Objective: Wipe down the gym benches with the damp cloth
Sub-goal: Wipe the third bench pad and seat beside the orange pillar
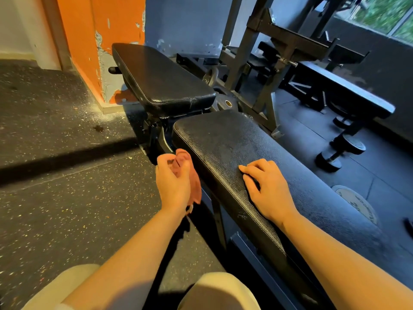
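A black padded bench [225, 139] runs from the centre toward the lower right, its long pad in front of me. A second, shorter black pad [161, 79] of the bench lies beyond it, near the orange pillar. My left hand [173, 182] grips a crumpled reddish-brown cloth [190, 173] against the bench's left side edge, just below the top surface. My right hand [267, 189] rests palm down on top of the long pad, fingers loosely bent toward the left edge and holding nothing.
An orange pillar [107, 41] with peeling paint stands at the back left on speckled rubber flooring [67, 186]. A black rack [268, 52] and another bench [344, 88] stand to the right, with dumbbells [337, 153] and a weight plate [355, 204] on the floor. My knees show at the bottom.
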Demonstrator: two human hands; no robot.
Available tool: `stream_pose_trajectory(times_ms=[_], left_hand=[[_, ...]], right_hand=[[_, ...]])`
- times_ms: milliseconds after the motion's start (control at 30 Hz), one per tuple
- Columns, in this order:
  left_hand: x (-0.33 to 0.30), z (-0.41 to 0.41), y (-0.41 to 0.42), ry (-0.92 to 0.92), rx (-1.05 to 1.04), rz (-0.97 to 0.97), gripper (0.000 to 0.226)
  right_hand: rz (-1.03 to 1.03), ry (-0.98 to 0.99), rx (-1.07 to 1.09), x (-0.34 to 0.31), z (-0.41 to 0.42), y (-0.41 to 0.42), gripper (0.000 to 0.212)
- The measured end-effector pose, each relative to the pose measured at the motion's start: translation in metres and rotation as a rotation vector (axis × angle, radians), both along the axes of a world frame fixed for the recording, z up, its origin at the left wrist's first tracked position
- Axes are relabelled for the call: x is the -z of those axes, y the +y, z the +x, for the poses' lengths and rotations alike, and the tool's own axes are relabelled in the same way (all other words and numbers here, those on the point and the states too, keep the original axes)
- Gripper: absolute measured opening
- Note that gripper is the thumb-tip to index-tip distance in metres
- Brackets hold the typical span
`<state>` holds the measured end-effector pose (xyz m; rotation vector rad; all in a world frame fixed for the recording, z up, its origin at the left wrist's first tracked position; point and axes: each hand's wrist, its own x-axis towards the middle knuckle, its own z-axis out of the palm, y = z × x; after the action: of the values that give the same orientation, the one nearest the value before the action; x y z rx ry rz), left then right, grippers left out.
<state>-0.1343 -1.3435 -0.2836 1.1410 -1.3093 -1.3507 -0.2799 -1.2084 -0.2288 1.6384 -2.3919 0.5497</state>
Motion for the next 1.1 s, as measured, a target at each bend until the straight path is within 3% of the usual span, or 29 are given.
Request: stream_pose_trajectory(times_ms=[100,200,367,500,700,867,1000,1100], left_hand=[[-0.001,-0.01,0.002,-0.014,0.021,-0.013,0.008],[0.005,-0.007,0.026,0.023,0.032,-0.088,0.019],[0.009,0.012,0.043,0.05,0.237,-0.209,0.028],[0.006,0.003,0.004,0.087,-0.051,0.009,0.015],[-0.012,-0.008,0.059,0.151,0.014,-0.009,0.027],[-0.007,0.006,0.122,0.211,0.249,0.048,0.03],[0.002,0.007,0.095,0.144,0.019,0.106,0.018],[-0.001,-0.002,0.091,0.202,-0.01,0.092,0.031]], right_hand=[[0.004,0.0,0.003,0.0,0.0,0.0,0.025],[0.01,0.004,0.005,0.001,-0.001,-0.001,0.025],[0.004,0.001,0.009,0.002,-0.001,-0.001,0.025],[0.016,0.002,0.01,0.001,-0.001,-0.001,0.026],[0.0,0.013,0.005,0.003,-0.003,-0.001,0.025],[0.09,0.015,0.003,-0.001,0.0,0.001,0.028],[0.241,-0.049,-0.054,-0.021,-0.003,0.034,0.036],[0.203,-0.037,-0.062,-0.02,0.001,0.075,0.038]])
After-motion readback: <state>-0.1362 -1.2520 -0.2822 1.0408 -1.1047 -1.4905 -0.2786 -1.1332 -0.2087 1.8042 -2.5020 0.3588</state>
